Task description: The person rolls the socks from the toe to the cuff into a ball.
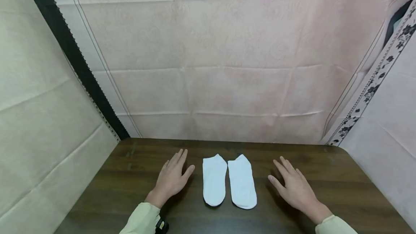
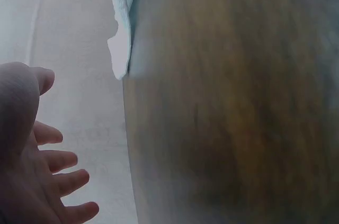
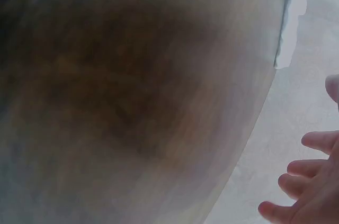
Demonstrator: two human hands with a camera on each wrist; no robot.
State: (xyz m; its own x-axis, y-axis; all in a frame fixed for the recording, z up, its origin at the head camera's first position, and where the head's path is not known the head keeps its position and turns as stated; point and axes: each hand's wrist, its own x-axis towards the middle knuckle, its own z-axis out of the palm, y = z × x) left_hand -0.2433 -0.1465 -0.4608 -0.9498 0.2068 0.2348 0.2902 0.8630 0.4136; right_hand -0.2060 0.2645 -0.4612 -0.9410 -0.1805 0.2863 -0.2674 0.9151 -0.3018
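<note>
Though spread well apart, with fingers extended and nothing held: bare left hand and bare right hand. Between, side by side and lengthwise front to back: oblong white fabric left sock, nearer the left hand, and oblong white fabric right sock, nearer the right. Underneath, dark brown wood-look tabletop; beyond, pale creased cloth backdrop.
</note>
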